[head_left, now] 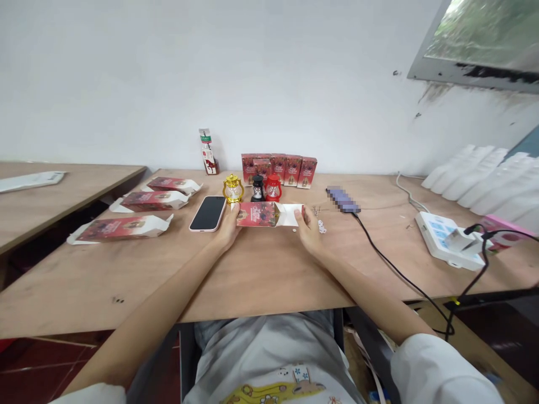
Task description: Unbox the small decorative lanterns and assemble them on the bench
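Observation:
Between my two hands a small red printed carton lies sideways above the table, its right end open with a white flap out. My left hand grips the carton's left end. At the other end, my right hand pinches the white flap between thumb and fingers. Just behind the carton stand a gold mini lantern, a black one and a red one. Some tiny white pieces lie beside my right hand.
Several closed red boxes stand by the wall. Unfolded cartons lie left, near a phone. To the right are a second, blurred-out phone on a black cable, a power strip and white stacked items.

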Available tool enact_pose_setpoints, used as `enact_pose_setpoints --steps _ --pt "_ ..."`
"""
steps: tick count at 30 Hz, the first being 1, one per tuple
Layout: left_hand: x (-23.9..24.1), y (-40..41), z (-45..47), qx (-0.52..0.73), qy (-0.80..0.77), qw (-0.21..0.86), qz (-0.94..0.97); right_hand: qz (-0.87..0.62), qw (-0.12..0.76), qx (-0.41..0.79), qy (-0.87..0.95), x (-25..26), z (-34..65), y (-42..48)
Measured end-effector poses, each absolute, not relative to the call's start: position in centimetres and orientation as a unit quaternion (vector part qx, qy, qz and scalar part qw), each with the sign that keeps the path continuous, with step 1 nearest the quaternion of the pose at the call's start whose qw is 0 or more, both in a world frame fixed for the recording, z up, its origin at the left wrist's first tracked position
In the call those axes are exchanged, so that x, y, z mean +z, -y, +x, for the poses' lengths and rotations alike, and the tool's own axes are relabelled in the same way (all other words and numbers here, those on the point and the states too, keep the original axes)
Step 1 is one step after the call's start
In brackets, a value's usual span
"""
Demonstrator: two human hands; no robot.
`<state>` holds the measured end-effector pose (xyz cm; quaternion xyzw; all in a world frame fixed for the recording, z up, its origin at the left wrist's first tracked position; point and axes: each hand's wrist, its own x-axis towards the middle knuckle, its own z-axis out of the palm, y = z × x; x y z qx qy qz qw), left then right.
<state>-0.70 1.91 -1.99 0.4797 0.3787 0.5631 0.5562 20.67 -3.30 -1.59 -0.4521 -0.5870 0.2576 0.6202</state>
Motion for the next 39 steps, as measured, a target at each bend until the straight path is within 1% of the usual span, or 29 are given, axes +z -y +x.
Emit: enact_pose_setpoints --steps 2,4,7,9,13,16,18,21,23,27,31,35,39 --pt "-1.7 -2.0 -0.9 0.555 -0.378 0.582 0.459 -0.466 0.612 0.193 0.610 -1.2 20.7 3.8" --pt "-1.5 -2.0 -1.1 0.557 -0.383 0.593 0.437 -0.462 0.577 0.142 0.658 -0.8 20.7 4.3" --pt "-1.3 -1.9 -1.2 0.561 -0.391 0.603 0.410 -0.429 0.508 0.131 0.736 -0.5 20.7 4.9" --pt "-1.2 -1.9 -1.3 0.561 -0.393 0.606 0.405 -0.418 0.496 0.150 0.747 -0.5 20.7 5.0" --pt "-1.4 -2.0 -1.3 0.569 -0.397 0.591 0.411 -0.419 0.519 0.208 0.715 -0.6 20.9 4.8" --pt "-1.8 -1.9 -1.2 0.566 -0.395 0.565 0.452 -0.431 0.532 0.249 0.685 -0.7 20.8 4.3" --pt "-2.0 -1.7 -1.0 0.571 -0.383 0.534 0.492 -0.439 0.550 0.281 0.653 -1.1 20.6 3.8" --pt "-2.0 -1.0 -0.6 0.593 -0.384 0.458 0.540 -0.445 0.592 0.315 0.594 -1.8 20.4 3.0" --pt "-1.7 -0.5 -0.4 0.600 -0.393 0.416 0.559 -0.451 0.611 0.308 0.573 -2.1 20.4 2.7" --pt "-1.2 0.3 -0.1 0.596 -0.385 0.383 0.591 -0.468 0.629 0.267 0.560 -2.4 20.6 2.4" --pt "-1.0 0.9 -0.2 0.589 -0.376 0.351 0.624 -0.465 0.620 0.304 0.554 -2.8 20.8 2.1" --pt "-0.8 1.1 -0.5 0.590 -0.368 0.338 0.635 -0.454 0.593 0.350 0.565 -3.1 20.7 1.9" --pt "-0.1 0.5 -1.2 0.614 -0.358 0.349 0.611 -0.469 0.626 0.306 0.542 -2.5 20.7 1.9"
